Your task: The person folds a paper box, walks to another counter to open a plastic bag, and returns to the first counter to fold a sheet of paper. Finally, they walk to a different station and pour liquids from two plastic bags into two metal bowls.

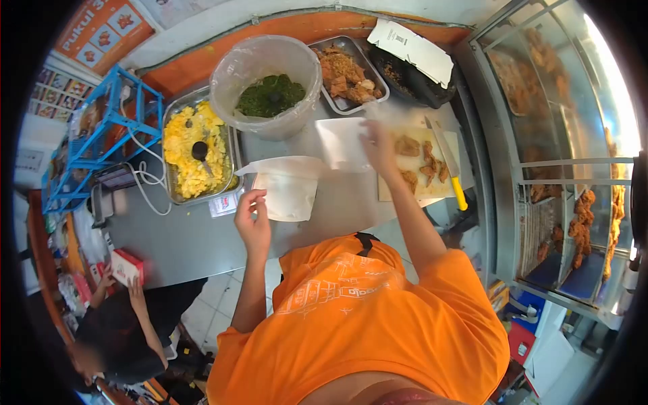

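Observation:
My left hand point(253, 217) has its fingers curled at the left edge of a white paper sheet point(289, 194), which lies over the metal table with its upper edge folded. To the right is a second white paper piece point(341, 143). My right hand point(379, 147) overlaps its right edge, the fingers smeared by motion, and I cannot tell what they hold. Close beside that hand, a cutting board point(407, 183) bears several pieces of fried chicken point(428, 160) and a knife point(443, 146) with a yellow handle point(459, 194).
Behind the papers stand a plastic-lined tub point(221, 84) of chopped greens, a tray point(236, 150) of yellow food and a tray point(387, 94) of fried chicken. A glass display case point(523, 165) borders the right. At lower left, another person point(118, 331) holds a red-and-white box point(127, 267).

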### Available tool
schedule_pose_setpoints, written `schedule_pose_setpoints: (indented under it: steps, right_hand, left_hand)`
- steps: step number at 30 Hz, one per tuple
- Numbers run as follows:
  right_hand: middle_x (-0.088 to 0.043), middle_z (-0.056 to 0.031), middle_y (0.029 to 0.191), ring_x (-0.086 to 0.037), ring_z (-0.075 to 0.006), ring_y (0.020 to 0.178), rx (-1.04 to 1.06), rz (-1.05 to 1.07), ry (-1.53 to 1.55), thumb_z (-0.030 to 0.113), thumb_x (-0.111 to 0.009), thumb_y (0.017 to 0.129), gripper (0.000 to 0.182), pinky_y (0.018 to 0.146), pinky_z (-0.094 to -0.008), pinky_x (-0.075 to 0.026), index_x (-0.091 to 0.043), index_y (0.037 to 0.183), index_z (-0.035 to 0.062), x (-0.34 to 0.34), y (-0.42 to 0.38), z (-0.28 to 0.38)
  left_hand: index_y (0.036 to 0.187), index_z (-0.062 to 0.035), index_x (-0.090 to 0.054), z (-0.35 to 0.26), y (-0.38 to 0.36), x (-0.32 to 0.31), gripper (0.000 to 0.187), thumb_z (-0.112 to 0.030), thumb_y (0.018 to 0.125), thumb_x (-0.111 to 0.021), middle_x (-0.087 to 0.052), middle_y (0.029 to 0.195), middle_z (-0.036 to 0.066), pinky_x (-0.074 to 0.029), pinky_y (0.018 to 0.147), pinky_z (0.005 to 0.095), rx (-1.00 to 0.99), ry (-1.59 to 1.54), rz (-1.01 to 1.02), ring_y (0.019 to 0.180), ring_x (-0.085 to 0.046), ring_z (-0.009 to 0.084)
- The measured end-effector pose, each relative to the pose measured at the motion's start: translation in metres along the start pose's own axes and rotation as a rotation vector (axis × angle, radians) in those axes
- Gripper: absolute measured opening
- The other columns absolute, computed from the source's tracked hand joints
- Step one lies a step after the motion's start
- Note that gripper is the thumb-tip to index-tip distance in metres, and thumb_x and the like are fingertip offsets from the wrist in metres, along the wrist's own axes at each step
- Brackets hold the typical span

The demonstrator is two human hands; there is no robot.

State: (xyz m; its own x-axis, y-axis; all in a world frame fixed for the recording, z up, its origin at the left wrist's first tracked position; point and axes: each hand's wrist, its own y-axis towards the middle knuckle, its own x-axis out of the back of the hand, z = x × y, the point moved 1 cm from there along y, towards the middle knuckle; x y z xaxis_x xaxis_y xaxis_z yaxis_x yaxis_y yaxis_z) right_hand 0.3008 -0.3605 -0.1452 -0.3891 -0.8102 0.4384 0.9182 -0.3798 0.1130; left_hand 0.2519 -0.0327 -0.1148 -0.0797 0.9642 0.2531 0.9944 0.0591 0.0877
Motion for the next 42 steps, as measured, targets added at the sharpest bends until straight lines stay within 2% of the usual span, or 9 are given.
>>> schedule_pose_setpoints:
  steps: [6,14,16,22,24,30,32,36,42]
  right_hand:
    - [-0.06,-0.0118,0.093,-0.056,-0.0236,0.078,0.148,-0.338,-0.243,0.014,-0.069,0.084,0.026,0.073,-0.0356,-0.047,-0.062,0.105,0.002,-0.025,0.025,-0.055]
    - [-0.067,-0.0142,0.104,-0.063,-0.0224,0.1,-0.646,-0.199,0.033,0.019,-0.056,0.094,0.027,0.086,-0.0307,-0.047,-0.064,0.114,0.0019,-0.003,0.066,-0.065]
    - [-0.067,-0.0138,0.112,-0.062,-0.0228,0.108,-0.4,-0.238,0.502,0.016,-0.049,0.097,0.035,0.092,-0.0318,-0.047,-0.055,0.129,0.0039,-0.012,0.073,-0.055]
    - [-0.044,-0.0196,0.143,-0.053,-0.0293,0.123,-0.185,-0.016,0.87,0.012,-0.042,0.098,0.062,0.099,-0.0362,-0.044,-0.015,0.153,0.0114,-0.02,-0.021,0.058]
    - [-0.031,-0.0115,0.153,-0.045,-0.0231,0.13,-0.259,0.191,0.925,0.012,-0.041,0.098,0.068,0.104,-0.0327,-0.038,-0.005,0.155,0.0175,-0.015,-0.055,0.072]
    - [-0.02,-0.0121,0.158,-0.036,-0.026,0.136,-0.274,0.18,0.96,0.009,-0.046,0.091,0.08,0.108,-0.038,-0.034,-0.001,0.155,0.017,0.026,-0.1,0.048]
    - [-0.027,-0.0089,0.156,-0.038,-0.0217,0.136,-0.268,0.021,0.935,0.008,-0.047,0.093,0.071,0.107,-0.0341,-0.036,-0.014,0.155,0.0203,0.046,-0.11,0.041]
    - [-0.034,-0.0098,0.151,-0.045,-0.0197,0.127,-0.214,-0.338,0.932,0.024,-0.043,0.101,0.063,0.106,-0.0309,-0.035,-0.01,0.155,0.0203,0.096,-0.105,-0.001]
    - [-0.012,-0.0091,0.16,-0.012,-0.0236,0.146,0.035,-0.402,0.763,0.057,-0.038,0.098,0.079,0.117,-0.0361,-0.015,-0.001,0.155,0.0174,0.215,-0.119,-0.056]
  left_hand:
    - [0.094,-0.0011,-0.063,0.008,0.015,0.007,0.01,0.0,0.091,-0.054,-0.065,0.092,0.005,-0.048,0.072,0.0258,-0.004,-0.114,0.032,0.08,-0.06,0.0127]
    - [0.095,-0.0007,-0.065,-0.021,0.031,-0.028,0.011,0.001,0.088,-0.056,-0.065,0.079,0.005,-0.046,0.062,0.0235,-0.132,-0.17,0.304,0.069,-0.059,0.0111]
    - [0.097,-0.0026,-0.066,-0.039,0.038,-0.036,0.015,0.003,0.085,-0.058,-0.065,0.078,0.005,-0.044,0.057,0.0244,-0.284,-0.131,0.404,0.066,-0.058,0.0119]
    - [0.094,-0.0039,-0.065,-0.068,0.043,-0.083,0.011,-0.001,0.083,-0.062,-0.064,0.078,0.004,-0.043,0.056,0.0286,-0.408,0.014,0.467,0.063,-0.055,0.0156]
    - [0.094,-0.0046,-0.065,-0.075,0.042,-0.105,0.012,-0.002,0.082,-0.065,-0.064,0.078,0.004,-0.044,0.057,0.0296,-0.424,0.085,0.489,0.063,-0.054,0.0178]
    - [0.09,-0.0044,-0.064,-0.064,0.025,-0.163,0.016,-0.008,0.077,-0.073,-0.065,0.081,0.01,-0.047,0.063,0.0385,-0.64,0.219,0.445,0.069,-0.059,0.0265]
    - [0.09,-0.0033,-0.065,-0.076,0.003,-0.178,0.009,-0.007,0.082,-0.069,-0.065,0.081,0.012,-0.048,0.066,0.041,-0.406,0.227,0.618,0.075,-0.062,0.032]
    - [0.085,-0.0017,-0.067,-0.083,-0.045,-0.226,0.01,-0.011,0.082,-0.07,-0.065,0.076,0.015,-0.048,0.064,0.0422,-0.532,0.178,0.805,0.07,-0.062,0.0331]
    - [0.09,0.0012,-0.068,-0.129,-0.125,-0.318,0.01,-0.004,0.081,-0.068,-0.069,0.08,0.015,-0.051,0.066,0.032,-0.457,0.031,1.049,0.073,-0.068,0.0242]
